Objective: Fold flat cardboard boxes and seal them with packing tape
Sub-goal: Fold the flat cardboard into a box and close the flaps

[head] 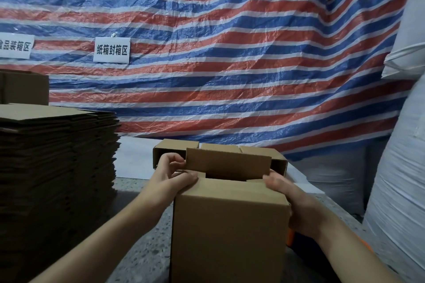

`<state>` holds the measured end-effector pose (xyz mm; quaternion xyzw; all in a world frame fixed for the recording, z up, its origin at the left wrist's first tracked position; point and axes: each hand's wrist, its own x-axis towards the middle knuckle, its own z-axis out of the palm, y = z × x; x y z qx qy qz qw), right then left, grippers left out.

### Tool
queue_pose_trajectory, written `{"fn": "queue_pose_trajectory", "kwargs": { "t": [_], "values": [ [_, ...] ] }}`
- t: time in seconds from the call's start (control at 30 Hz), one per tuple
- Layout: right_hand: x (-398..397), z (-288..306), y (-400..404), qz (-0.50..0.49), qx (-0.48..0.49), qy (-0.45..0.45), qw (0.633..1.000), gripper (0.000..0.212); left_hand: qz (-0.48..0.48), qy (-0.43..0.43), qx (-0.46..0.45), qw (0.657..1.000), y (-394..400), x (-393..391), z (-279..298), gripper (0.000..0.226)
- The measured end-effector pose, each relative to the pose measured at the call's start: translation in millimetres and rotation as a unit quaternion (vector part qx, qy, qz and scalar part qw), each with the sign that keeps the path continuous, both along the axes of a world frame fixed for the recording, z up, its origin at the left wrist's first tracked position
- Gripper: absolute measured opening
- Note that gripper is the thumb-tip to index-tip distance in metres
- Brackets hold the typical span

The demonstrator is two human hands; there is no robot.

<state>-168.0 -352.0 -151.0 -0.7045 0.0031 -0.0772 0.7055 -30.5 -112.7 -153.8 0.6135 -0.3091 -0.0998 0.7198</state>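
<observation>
A packing area in a warehouse or small factory: a red, white and blue striped woven tarpaulin (230,53) hangs as the back wall, carrying white paper signs with black Chinese characters (112,50) that label work zones. A tall stack of flat brown cardboard box blanks (57,156) fills the left of the frame, and white woven bulk sacks (400,167) rise at the right edge.

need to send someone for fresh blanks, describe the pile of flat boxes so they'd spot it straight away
Find the striped tarp behind the bench; the flat stack stands at its left end, below the white signs. Unlike the folded box between the hands and the boxes behind it, it is a tall pile of unfolded sheets with layered edges.
</observation>
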Motion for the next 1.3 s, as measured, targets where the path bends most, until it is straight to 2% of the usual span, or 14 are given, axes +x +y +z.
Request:
{"fn": "queue_pose_trajectory", "kwargs": {
  "t": [0.1, 0.2, 0.27, 0.33, 0.47, 0.6, 0.63, 0.83, 0.93, 1.0, 1.1, 1.13, 1.23, 1.3],
  "values": [
    [-1.6, 5.3, 1.7, 0.020, -0.019, -0.005, 1.000, 0.060, 0.009, -0.006, -0.005, 1.000, -1.7, -1.1, -0.5, 0.056],
    [7.6, 7.8, 3.3, -0.025, -0.075, -0.012, 0.997, 0.050, -0.002, -0.005, -0.001, 1.000, -1.8, -1.6, -1.4, 0.068],
    [10.5, 8.1, 1.9, -0.043, -0.092, -0.039, 0.994, 0.050, -0.014, -0.004, 0.004, 1.000, -1.5, -1.4, -2.1, 0.071],
    [7.1, 9.0, 1.5, -0.002, -0.056, -0.079, 0.995, 0.059, -0.030, -0.012, 0.000, 0.999, -0.9, -1.5, -2.4, 0.073],
    [1.9, 8.4, -3.1, 0.018, -0.036, -0.118, 0.992, 0.065, -0.011, -0.059, -0.007, 0.998, 2.4, -1.8, 0.4, 0.061],
    [0.4, 7.5, -2.5, 0.003, -0.012, -0.118, 0.993, 0.018, -0.020, -0.044, -0.008, 0.999, 4.0, -5.9, 0.8, 0.029],
    [-0.2, 7.0, -3.0, -0.003, -0.022, -0.115, 0.993, 0.016, -0.019, -0.038, -0.004, 0.999, 3.4, -7.7, 0.6, 0.025],
    [-0.9, 9.6, -2.9, -0.019, -0.081, -0.091, 0.992, 0.019, 0.008, -0.035, 0.022, 0.999, 3.3, -9.4, 2.5, 0.027],
    [-2.1, 11.4, -0.6, -0.019, -0.085, -0.086, 0.993, 0.018, 0.024, -0.092, 0.104, 0.990, 8.7, -12.1, 15.5, 0.029],
    [-2.7, 12.3, 0.0, -0.020, -0.090, -0.080, 0.992, 0.017, 0.061, -0.187, 0.191, 0.962, 14.1, -15.9, 27.7, 0.026],
    [-3.5, 12.9, -0.4, -0.018, -0.097, -0.080, 0.992, 0.016, 0.127, -0.405, 0.267, 0.865, 14.4, -33.9, 37.2, 0.017],
    [-3.7, 13.2, -0.3, -0.015, -0.095, -0.081, 0.992, 0.016, 0.136, -0.463, 0.286, 0.828, 11.3, -42.6, 36.1, 0.026],
    [-3.2, 14.3, -0.6, -0.011, -0.100, -0.079, 0.992, 0.018, 0.116, -0.541, 0.348, 0.757, -0.3, -61.2, 27.6, 0.063],
    [-3.0, 14.7, -0.8, -0.016, -0.118, -0.081, 0.990, 0.020, 0.099, -0.560, 0.374, 0.733, -4.8, -63.2, 22.9, 0.069]
  ]
}}
